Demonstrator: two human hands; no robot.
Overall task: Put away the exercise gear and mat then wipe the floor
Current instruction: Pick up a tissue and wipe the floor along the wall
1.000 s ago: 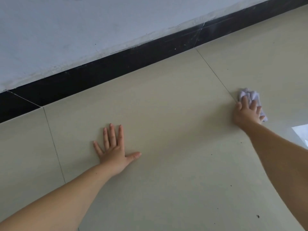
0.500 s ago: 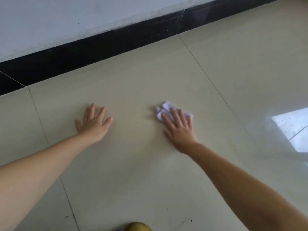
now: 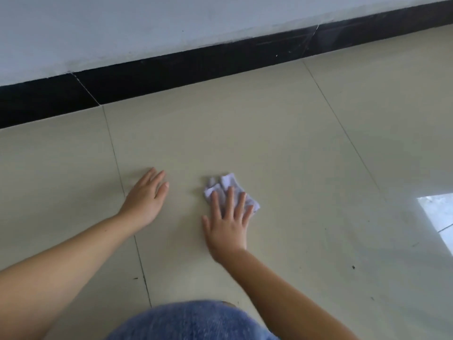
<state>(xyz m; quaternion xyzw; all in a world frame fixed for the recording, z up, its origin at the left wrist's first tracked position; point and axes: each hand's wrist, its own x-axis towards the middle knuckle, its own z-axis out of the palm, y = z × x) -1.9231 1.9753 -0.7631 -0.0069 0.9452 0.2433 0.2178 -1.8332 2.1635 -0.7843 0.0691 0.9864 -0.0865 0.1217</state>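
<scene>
A crumpled white cloth (image 3: 226, 186) lies on the beige tiled floor (image 3: 294, 155). My right hand (image 3: 226, 227) presses flat on the cloth with straight, spread fingers, which cover its near part. My left hand (image 3: 147, 197) rests flat on the floor a short way to the left of the cloth, fingers straight and together. No exercise gear or mat is in view.
A black skirting board (image 3: 196, 65) runs along the foot of a white wall (image 3: 147, 25) beyond the hands. A bright window reflection (image 3: 438, 217) shines on the tile at the right. My knee in blue denim (image 3: 193, 320) fills the bottom edge.
My right hand has swept the cloth from the far right across the tile to the middle, close to my left hand, then drawn it nearer to me. The left hand stays planted.
</scene>
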